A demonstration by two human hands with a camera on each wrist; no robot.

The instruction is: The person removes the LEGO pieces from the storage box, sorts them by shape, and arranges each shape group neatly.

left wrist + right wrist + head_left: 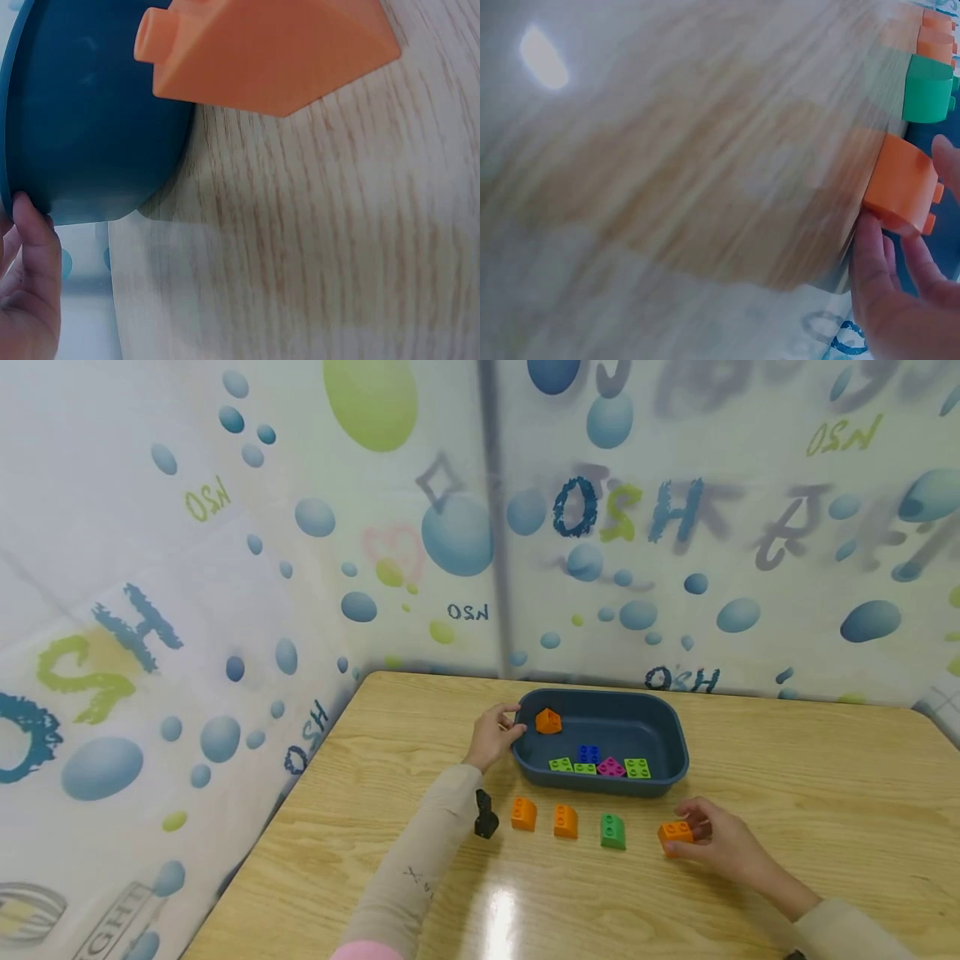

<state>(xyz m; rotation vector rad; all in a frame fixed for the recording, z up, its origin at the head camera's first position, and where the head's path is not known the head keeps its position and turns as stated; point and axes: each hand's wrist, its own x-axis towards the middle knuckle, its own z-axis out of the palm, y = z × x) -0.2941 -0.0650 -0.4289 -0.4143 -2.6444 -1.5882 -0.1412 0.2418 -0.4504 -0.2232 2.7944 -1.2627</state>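
Note:
My left hand (495,737) holds the left wall of a dark blue rectangular tray (603,783), fingertips at its rim. Between the thumb and fingers of my right hand (723,842) is an orange toy building block (675,835) with two studs and a curved side, at the right end of a row in front of the tray. Left of it stand a green block (612,832) and two orange blocks, one in the middle (566,821) and one leftmost (523,814). In the left wrist view, an orange block (277,56) looms large beside the tray.
Inside the tray lie an orange block (548,721), a blue block (588,753), a magenta block (611,767) and several lime blocks (637,767). A small black object (486,814) shows beside my left wrist. A printed wall (637,643) borders the wooden table's (810,760) back edge.

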